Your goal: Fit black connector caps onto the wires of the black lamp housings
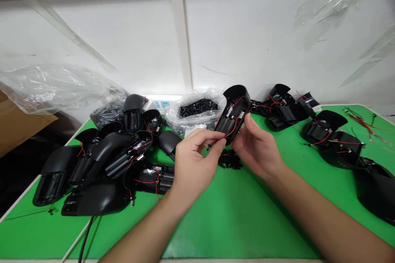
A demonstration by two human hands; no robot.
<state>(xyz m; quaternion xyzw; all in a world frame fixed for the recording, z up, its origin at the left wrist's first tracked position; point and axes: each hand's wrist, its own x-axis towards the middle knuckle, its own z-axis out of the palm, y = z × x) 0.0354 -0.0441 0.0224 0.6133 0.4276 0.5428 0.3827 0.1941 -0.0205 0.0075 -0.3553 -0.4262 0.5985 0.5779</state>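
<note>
A black plastic housing (233, 109) with battery slots and red wiring is held up above the green table, its open side facing me. My right hand (257, 146) is closed around its right side, the thumb on the rim. My left hand (199, 158) is closed at the lower left end, thumb and forefinger pinching the thin red wire (236, 125). A small dark wire end pokes out left of the fingertips. Below the housing lies a small pile of black parts (230, 159), partly hidden by my hands.
Several similar housings (105, 152) are heaped at left, and more (330, 127) stand at right. A clear plastic bag of small black pieces (199, 107) sits behind, near a power strip (162, 103). Loose red wires (362, 121) lie at far right. A white wall closes off the back.
</note>
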